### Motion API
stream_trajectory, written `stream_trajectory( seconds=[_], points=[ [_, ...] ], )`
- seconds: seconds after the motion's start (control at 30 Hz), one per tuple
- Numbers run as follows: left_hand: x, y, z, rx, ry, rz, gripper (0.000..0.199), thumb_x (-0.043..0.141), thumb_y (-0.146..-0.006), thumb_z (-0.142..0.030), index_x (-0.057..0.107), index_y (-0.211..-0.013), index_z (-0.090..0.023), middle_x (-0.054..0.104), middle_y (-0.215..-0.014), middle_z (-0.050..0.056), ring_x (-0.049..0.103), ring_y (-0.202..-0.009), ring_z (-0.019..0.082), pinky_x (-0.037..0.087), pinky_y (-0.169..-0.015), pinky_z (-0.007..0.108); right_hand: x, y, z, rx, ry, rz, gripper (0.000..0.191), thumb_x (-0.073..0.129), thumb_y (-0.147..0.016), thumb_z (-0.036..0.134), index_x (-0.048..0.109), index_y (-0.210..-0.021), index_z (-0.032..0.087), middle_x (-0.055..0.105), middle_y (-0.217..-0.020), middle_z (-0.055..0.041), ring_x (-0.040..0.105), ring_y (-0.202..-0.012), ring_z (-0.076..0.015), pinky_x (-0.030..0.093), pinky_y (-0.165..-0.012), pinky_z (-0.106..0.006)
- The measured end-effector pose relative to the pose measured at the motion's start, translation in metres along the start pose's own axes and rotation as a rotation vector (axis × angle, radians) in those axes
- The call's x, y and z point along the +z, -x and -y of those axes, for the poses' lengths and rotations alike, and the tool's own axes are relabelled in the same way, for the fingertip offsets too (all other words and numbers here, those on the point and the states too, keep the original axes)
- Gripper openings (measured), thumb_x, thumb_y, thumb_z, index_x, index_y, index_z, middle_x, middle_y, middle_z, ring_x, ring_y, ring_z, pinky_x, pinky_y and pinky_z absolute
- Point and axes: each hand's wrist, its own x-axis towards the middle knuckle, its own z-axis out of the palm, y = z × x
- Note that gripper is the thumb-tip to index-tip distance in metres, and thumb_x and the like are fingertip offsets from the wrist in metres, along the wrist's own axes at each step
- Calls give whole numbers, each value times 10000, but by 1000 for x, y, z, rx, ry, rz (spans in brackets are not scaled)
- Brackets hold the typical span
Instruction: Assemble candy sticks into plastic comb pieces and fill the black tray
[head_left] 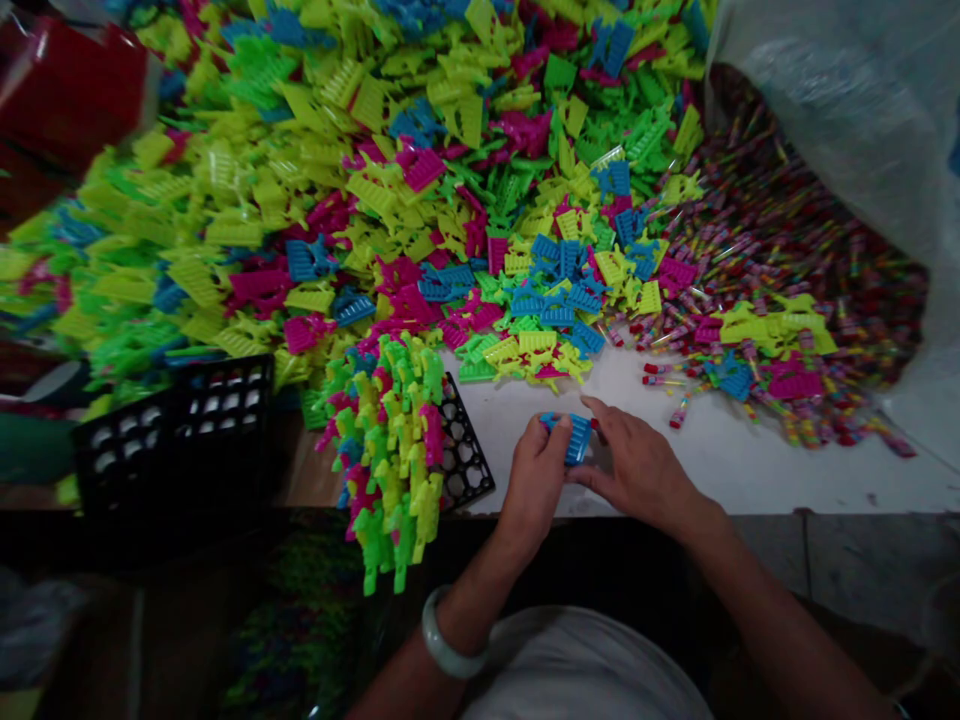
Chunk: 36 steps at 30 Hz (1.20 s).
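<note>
Pale shirt [581, 665], ribbed blue piece [578, 441]

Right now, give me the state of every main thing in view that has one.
Blue ribbed plastic piece: held between both hands
Left hand: grip closed on it
Right hand: beside it, grip unclear
Black holed plastic tray, centre: partly filled with coloured pieces
Black holed plastic rack, left: openings showing
Neon plastic pieces: loose, heaped
Small red-ended tubes: loose, heaped
Translucent plastic bag: open, tubes at its mouth
Pale round bangle: worn, left arm
</note>
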Motion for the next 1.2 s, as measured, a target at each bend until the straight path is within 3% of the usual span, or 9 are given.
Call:
stream_trajectory(
  seconds=[0.1, 0.3, 0.5, 0.6, 0.73, 0.83, 0.9, 1.03, 1.2],
  points=[
    [4, 5, -8, -31, 52, -18, 184, 549, -818, -332, 529, -734, -170, 485, -678, -44, 436, -640, 99, 372, -611, 219, -3, -3, 5, 9, 169, -38, 742, 529, -856, 589, 388, -1352, 56, 639, -1030, -183, 624, -868, -310, 524, -720, -434],
    [8, 12, -7, -47, 91, -60, 172, 558, -810, -325, 524, -744, -170, 496, -684, -43, 457, -651, 100, 386, -620, 223, 11, 1, 7, -101, 286, -161, 588, 424, -921, 505, 515, -1231, 14, 701, -843, -137, 646, -611, -229, 462, -526, -329],
    [7, 6, -3, -50, 124, 2, 196, 545, -828, -351, 563, -771, -164, 556, -735, -12, 511, -711, 122, 423, -706, 248, 13, 4, 11, 20, 173, -43, 694, 390, -952, 497, 264, -1436, 17, 692, -740, -66, 651, -612, -213, 469, -529, -295],
    [10, 3, -7, -4, 80, 96, 274, 474, -879, -395, 610, -930, -163, 617, -876, 36, 560, -821, 151, 446, -776, 271, -5, 9, -3, 134, 196, -85, 695, 418, -939, 528, 257, -1458, 94, 685, -746, -50, 646, -607, -205, 475, -552, -280],
    [8, -7, -11, 97, -84, 67, 337, 420, -911, -411, 604, -1057, -171, 624, -992, 69, 580, -882, 168, 468, -804, 296, -58, 19, -48, 438, 444, -286, 699, 440, -913, 563, 321, -1444, 125, 674, -778, -90, 631, -629, -245, 463, -569, -321],
    [3, -21, -10, 274, -260, -27, 265, 439, -907, -331, 609, -1049, -184, 617, -1055, 81, 567, -990, 190, 454, -896, 341, -98, 20, -86, 518, 728, -463, 841, 475, -877, 586, 253, -1456, 19, 576, -1152, -273, 570, -998, -380, 448, -769, -464],
    [0, -33, -9, 411, -394, -116, 253, 454, -894, -271, 596, -1085, -184, 592, -1113, 100, 527, -1091, 209, 429, -960, 378, -107, 18, -101, 498, 836, -507, 753, 490, -882, 543, 353, -1415, 29, 487, -1271, -288, 458, -1146, -410, 378, -877, -522],
    [4, -55, -8, 531, -629, -289, 386, 479, -857, -201, 507, -1238, -144, 481, -1296, 169, 398, -1268, 265, 324, -1074, 464, -76, 6, -102, 287, 613, -301, 305, 447, -943, 339, 635, -1107, 163, 607, -1088, -128, 504, -1027, -288, 360, -889, -432],
    [11, -74, -15, 478, -834, -368, 482, 467, -845, -163, 432, -1323, -111, 394, -1426, 201, 320, -1340, 313, 259, -1096, 519, -23, -15, -83, 191, 468, -205, 147, 513, -909, 257, 638, -947, 189, 625, -935, -88, 490, -942, -274, 333, -832, -409]
  ],
)
